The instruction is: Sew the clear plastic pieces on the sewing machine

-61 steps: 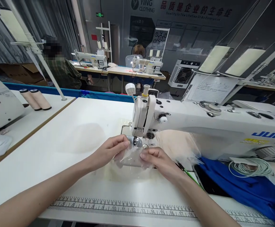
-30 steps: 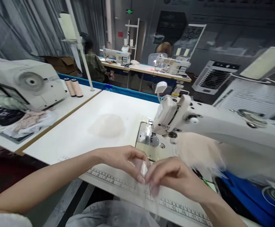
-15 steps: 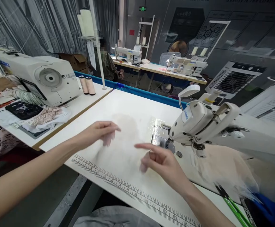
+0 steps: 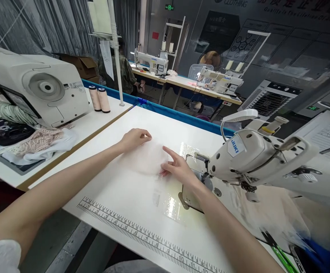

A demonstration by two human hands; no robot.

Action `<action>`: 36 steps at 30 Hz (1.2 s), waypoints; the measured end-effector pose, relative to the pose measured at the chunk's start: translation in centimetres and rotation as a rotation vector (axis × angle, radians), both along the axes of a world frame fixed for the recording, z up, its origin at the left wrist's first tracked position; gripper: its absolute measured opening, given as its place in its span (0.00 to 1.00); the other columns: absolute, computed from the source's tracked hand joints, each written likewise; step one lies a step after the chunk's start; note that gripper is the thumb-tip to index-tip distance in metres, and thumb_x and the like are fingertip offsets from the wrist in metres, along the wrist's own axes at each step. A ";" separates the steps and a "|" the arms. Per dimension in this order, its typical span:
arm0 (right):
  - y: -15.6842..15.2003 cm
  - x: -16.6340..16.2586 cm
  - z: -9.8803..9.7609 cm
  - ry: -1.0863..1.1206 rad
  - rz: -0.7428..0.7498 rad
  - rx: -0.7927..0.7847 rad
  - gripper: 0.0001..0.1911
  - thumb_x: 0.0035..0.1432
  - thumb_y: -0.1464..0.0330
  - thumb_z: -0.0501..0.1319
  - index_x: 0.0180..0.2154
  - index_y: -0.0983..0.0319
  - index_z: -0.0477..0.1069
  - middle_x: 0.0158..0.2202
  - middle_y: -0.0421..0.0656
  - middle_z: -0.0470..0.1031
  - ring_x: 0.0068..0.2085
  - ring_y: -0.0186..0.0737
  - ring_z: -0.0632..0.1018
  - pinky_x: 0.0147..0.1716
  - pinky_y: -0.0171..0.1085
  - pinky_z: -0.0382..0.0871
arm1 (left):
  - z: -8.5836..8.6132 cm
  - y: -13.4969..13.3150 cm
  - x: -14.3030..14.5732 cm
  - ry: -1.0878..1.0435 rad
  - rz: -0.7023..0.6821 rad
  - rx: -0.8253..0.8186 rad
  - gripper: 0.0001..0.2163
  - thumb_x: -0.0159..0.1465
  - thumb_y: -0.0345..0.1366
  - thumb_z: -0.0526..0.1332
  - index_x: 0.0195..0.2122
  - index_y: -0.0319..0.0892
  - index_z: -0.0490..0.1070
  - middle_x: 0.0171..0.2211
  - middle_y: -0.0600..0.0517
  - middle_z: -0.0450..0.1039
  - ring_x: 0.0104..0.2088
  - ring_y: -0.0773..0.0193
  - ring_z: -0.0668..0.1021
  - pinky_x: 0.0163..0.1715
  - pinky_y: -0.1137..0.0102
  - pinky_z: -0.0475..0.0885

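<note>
A small piece of sheer pale fabric, blurred and nearly the colour of the table, hangs or lies between my two hands. My left hand is closed in a pinch at its far left edge. My right hand has its index finger stretched forward, while its thumb and bent fingers close at the fabric's right edge. Just right of that hand is the sewing machine with its metal plate. More sheer peach fabric lies beneath the machine's arm.
Printed ruler marks run along the near table edge. Green-handled tweezers or snips lie at lower right. At left stand two thread spools and another machine. A person sits farther back.
Both hands have moved away from me across the table, carrying the sheer fabric, and are closer together. The camera view has shifted slightly too.
</note>
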State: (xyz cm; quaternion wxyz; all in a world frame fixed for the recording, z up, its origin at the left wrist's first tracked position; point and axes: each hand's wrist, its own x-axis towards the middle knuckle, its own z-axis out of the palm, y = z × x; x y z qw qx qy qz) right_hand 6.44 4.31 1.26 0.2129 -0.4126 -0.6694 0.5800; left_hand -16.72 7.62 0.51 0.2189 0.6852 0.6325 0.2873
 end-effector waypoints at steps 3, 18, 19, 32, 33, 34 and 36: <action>0.4 0.0 -0.3 -0.092 0.026 0.027 0.41 0.56 0.72 0.59 0.68 0.67 0.45 0.28 0.41 0.78 0.27 0.37 0.78 0.33 0.41 0.77 | -0.7 -0.4 0.0 0.156 0.044 0.079 0.11 0.64 0.44 0.58 0.42 0.48 0.76 0.28 0.54 0.74 0.31 0.62 0.75 0.27 0.71 0.59; -2.9 3.7 0.1 -0.446 -0.152 0.497 0.15 0.65 0.64 0.51 0.51 0.58 0.68 0.54 0.45 0.71 0.40 0.40 0.76 0.41 0.40 0.67 | -1.7 -0.4 -0.1 0.406 0.041 0.268 0.15 0.67 0.44 0.51 0.41 0.45 0.75 0.42 0.49 0.74 0.44 0.55 0.74 0.42 0.64 0.64; -2.3 3.4 0.1 -0.438 -0.171 0.476 0.14 0.65 0.62 0.50 0.47 0.59 0.69 0.49 0.44 0.73 0.37 0.38 0.75 0.37 0.39 0.67 | -1.7 -0.3 -0.1 0.413 0.037 0.257 0.15 0.66 0.44 0.51 0.41 0.45 0.75 0.42 0.50 0.75 0.43 0.56 0.74 0.41 0.64 0.64; 1.9 0.2 0.7 -0.361 -0.200 0.377 0.06 0.59 0.66 0.55 0.32 0.59 0.68 0.35 0.36 0.75 0.36 0.34 0.73 0.32 0.33 0.61 | -2.2 0.0 0.1 0.548 0.007 0.315 0.15 0.67 0.43 0.50 0.43 0.46 0.74 0.42 0.47 0.74 0.44 0.53 0.74 0.46 0.59 0.64; 1.9 0.3 0.8 -0.362 -0.206 0.381 0.07 0.60 0.65 0.54 0.33 0.58 0.68 0.35 0.36 0.75 0.36 0.34 0.73 0.32 0.33 0.62 | -2.3 0.0 0.1 0.548 0.004 0.320 0.15 0.67 0.43 0.50 0.43 0.46 0.74 0.42 0.47 0.74 0.44 0.52 0.75 0.46 0.58 0.64; 2.0 0.3 0.8 -0.368 -0.214 0.387 0.08 0.61 0.64 0.53 0.34 0.58 0.68 0.36 0.36 0.75 0.36 0.34 0.73 0.32 0.33 0.62 | -2.3 0.0 0.0 0.548 0.001 0.324 0.15 0.67 0.43 0.50 0.43 0.46 0.74 0.42 0.47 0.74 0.44 0.52 0.75 0.46 0.58 0.64; 2.2 0.4 0.8 -0.396 -0.231 0.404 0.08 0.61 0.63 0.52 0.34 0.58 0.68 0.36 0.36 0.75 0.36 0.34 0.73 0.31 0.33 0.62 | -2.3 -0.1 0.1 0.549 -0.004 0.332 0.14 0.67 0.42 0.50 0.44 0.45 0.74 0.42 0.46 0.74 0.45 0.51 0.75 0.46 0.58 0.64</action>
